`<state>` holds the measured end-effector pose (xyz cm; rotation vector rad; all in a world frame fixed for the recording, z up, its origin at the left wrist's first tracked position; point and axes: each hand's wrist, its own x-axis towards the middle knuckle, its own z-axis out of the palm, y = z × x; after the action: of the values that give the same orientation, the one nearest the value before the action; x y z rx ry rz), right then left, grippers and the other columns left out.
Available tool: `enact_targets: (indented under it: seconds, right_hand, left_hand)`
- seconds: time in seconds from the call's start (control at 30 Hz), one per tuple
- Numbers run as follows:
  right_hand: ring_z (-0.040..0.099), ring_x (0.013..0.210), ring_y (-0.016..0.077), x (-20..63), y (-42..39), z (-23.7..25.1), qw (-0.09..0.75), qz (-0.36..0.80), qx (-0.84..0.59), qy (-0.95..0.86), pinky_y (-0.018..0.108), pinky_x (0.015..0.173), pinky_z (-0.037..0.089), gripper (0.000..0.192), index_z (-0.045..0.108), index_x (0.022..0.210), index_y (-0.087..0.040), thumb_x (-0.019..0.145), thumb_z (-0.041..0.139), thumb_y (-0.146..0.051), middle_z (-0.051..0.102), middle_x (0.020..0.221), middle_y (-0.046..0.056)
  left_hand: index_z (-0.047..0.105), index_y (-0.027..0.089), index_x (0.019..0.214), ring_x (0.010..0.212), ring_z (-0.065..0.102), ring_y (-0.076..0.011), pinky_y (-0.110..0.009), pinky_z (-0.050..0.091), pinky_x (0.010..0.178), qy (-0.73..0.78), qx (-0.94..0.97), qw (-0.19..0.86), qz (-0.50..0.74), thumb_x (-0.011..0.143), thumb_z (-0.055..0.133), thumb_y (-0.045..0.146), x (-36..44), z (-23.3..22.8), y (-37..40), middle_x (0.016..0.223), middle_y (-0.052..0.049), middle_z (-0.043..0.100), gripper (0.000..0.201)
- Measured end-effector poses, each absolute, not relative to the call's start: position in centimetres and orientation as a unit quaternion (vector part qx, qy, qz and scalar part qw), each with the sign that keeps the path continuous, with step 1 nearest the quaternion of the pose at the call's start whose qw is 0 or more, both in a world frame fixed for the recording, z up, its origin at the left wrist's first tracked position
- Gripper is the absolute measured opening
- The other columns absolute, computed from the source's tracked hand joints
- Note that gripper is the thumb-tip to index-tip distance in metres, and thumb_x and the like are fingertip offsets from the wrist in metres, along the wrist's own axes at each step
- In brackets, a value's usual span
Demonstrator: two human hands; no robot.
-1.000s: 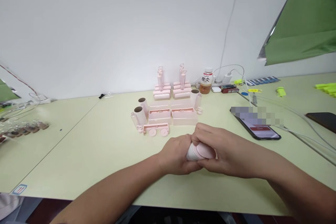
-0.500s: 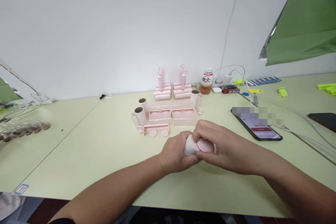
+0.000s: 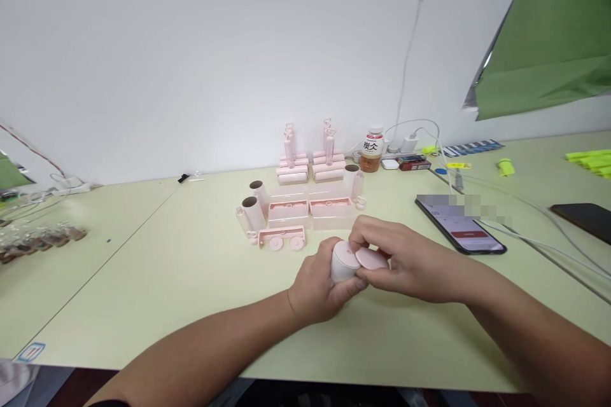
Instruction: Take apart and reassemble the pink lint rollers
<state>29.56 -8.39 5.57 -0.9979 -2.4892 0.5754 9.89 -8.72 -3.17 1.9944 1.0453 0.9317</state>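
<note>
left hand (image 3: 319, 286): fingers curled, gripping | right hand (image 3: 401, 257): fingertips pinched, meeting left hand

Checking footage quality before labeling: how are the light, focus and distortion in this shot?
Head view: soft, even light, faint shadows under the hands; left hand and right hand on the pink roll are sharp; table edge bows from wide-angle distortion; phone partly pixelated.

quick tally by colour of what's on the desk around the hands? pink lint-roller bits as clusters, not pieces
Pink: 3 – the roll and cap in the left hand and right hand, loose parts cluster, stacked rollers
Black phones: 2
Bottle, orange drink: 1
Yellow-green items: 2
Total: 8
</note>
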Motion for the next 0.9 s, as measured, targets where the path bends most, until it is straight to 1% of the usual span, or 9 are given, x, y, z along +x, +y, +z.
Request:
enact_targets:
  seconds: [0.1, 0.17, 0.27, 0.37, 0.47, 0.53, 0.63, 0.8, 0.9]
  right_hand:
    - [0.045, 0.068, 0.0139, 29.7, -7.9, 5.3, 0.229, 0.177, -0.359, -0.887, 0.025, 0.060, 0.035, 0.012, 0.046, 0.080, -0.021, 0.080, 0.056, -0.015, 0.052, 0.079, -0.001]
    - [0.044, 0.067, 0.0138, 29.9, -7.3, 5.1, 0.247, 0.164, -0.365, -0.882, 0.026, 0.061, 0.036, 0.011, 0.045, 0.079, -0.021, 0.081, 0.054, -0.014, 0.051, 0.077, -0.001]
    - [0.049, 0.071, 0.0153, 30.6, -6.1, 4.7, 0.254, 0.171, -0.397, -0.865, 0.027, 0.065, 0.039, 0.004, 0.052, 0.083, -0.021, 0.086, 0.051, -0.020, 0.056, 0.081, 0.001]
    - [0.053, 0.076, 0.0176, 31.5, -4.5, 4.1, 0.224, 0.190, -0.451, -0.843, 0.029, 0.067, 0.040, 0.010, 0.056, 0.083, -0.021, 0.088, 0.050, -0.028, 0.061, 0.084, 0.002]
    - [0.053, 0.071, 0.0176, 32.4, -2.8, 3.2, 0.180, 0.203, -0.501, -0.822, 0.029, 0.063, 0.038, 0.012, 0.057, 0.079, -0.020, 0.085, 0.050, -0.027, 0.062, 0.079, 0.002]
    - [0.052, 0.069, 0.0174, 32.6, -2.1, 2.6, 0.159, 0.203, -0.522, -0.813, 0.029, 0.062, 0.037, 0.010, 0.057, 0.077, -0.020, 0.082, 0.049, -0.025, 0.062, 0.077, 0.001]
    - [0.054, 0.070, 0.0182, 32.4, -1.5, 1.8, 0.145, 0.199, -0.538, -0.806, 0.028, 0.063, 0.037, 0.009, 0.057, 0.075, -0.019, 0.078, 0.048, -0.020, 0.064, 0.078, 0.002]
    - [0.057, 0.073, 0.0185, 32.1, -1.5, 1.2, 0.124, 0.206, -0.547, -0.802, 0.027, 0.062, 0.036, 0.010, 0.059, 0.074, -0.019, 0.077, 0.049, -0.017, 0.065, 0.080, 0.004]
    - [0.057, 0.071, 0.0185, 32.1, -1.5, 1.1, 0.106, 0.208, -0.552, -0.800, 0.027, 0.060, 0.036, 0.010, 0.060, 0.076, -0.019, 0.079, 0.050, -0.018, 0.066, 0.080, 0.004]
  left_hand:
    - [0.041, 0.020, 0.120, 0.089, 0.060, -0.0224, -0.038, 0.049, 0.079, 0.397, 0.730, 0.337, 0.442, 0.086, 0.056, 0.054, 10.3, -3.3, -8.6, 0.101, -0.007, 0.063, 0.050]
    - [0.042, 0.019, 0.118, 0.086, 0.059, -0.0209, -0.036, 0.049, 0.078, 0.397, 0.716, 0.341, 0.462, 0.085, 0.058, 0.054, 10.4, -3.3, -8.5, 0.098, -0.005, 0.062, 0.050]
    - [0.047, 0.021, 0.116, 0.085, 0.059, -0.0205, -0.035, 0.049, 0.076, 0.410, 0.727, 0.362, 0.415, 0.080, 0.065, 0.056, 10.4, -3.0, -8.4, 0.096, -0.004, 0.063, 0.054]
    - [0.054, 0.022, 0.115, 0.090, 0.060, -0.0225, -0.036, 0.050, 0.079, 0.411, 0.747, 0.361, 0.379, 0.077, 0.068, 0.055, 10.2, -2.3, -8.4, 0.103, -0.004, 0.066, 0.052]
    - [0.057, 0.024, 0.117, 0.098, 0.061, -0.0245, -0.038, 0.050, 0.087, 0.398, 0.773, 0.346, 0.353, 0.080, 0.067, 0.049, 10.0, -1.5, -8.5, 0.111, -0.005, 0.066, 0.046]
    - [0.056, 0.025, 0.122, 0.102, 0.061, -0.0246, -0.039, 0.049, 0.089, 0.391, 0.787, 0.340, 0.335, 0.082, 0.066, 0.043, 9.7, -1.3, -8.7, 0.117, -0.005, 0.066, 0.045]
    - [0.052, 0.025, 0.128, 0.103, 0.061, -0.0244, -0.038, 0.050, 0.088, 0.383, 0.809, 0.346, 0.282, 0.083, 0.064, 0.038, 8.7, -1.1, -9.3, 0.120, -0.006, 0.064, 0.048]
    - [0.050, 0.024, 0.129, 0.102, 0.060, -0.0230, -0.036, 0.048, 0.090, 0.300, 0.877, 0.333, 0.169, 0.084, 0.064, 0.037, 4.8, 0.4, -9.0, 0.120, -0.007, 0.064, 0.049]
    - [0.050, 0.025, 0.130, 0.097, 0.061, -0.0225, -0.034, 0.048, 0.085, 0.264, 0.910, 0.299, 0.114, 0.085, 0.062, 0.040, 2.6, 1.7, -8.1, 0.112, -0.007, 0.066, 0.049]
